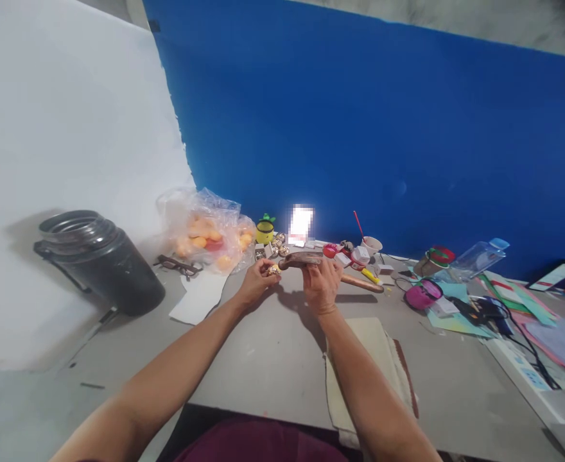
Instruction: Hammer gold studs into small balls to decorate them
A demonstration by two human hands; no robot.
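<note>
Your right hand [321, 282] is closed around the hammer [304, 258], gripping it close to the head, with the fingers wrapped over and the handle sticking out to the right. Your left hand [258, 279] is narrowed to a pinch at the fingertips, holding a small gold piece [273, 271] just left of the hammer's head; you have both up over the bench [258, 359]. Whether the hammer touches the gold piece, you cannot tell from this head view.

Just beyond the hammer's head, slightly to its left, sits a cluster of shiny round pieces [278, 242], with a yellow container [265, 231] behind them. A bright phone [300, 224], its screen blurred out, stands straight behind the hammer. Farther left of the hammer you have a clear bag of orange fruit [208, 234], a pair of glasses [179, 265], white paper [198, 298] and, well apart, a dark flask [102, 263] with its mouth uncovered.

Behind the hammer's handle is a white cup [372, 244]; near the handle lies a yellow tool [370, 276]. To its right are a pink roll [422, 295] and a clear bottle [479, 258]. A folded cloth [366, 346] lies on the near side of the hammer, partly under your right forearm.
</note>
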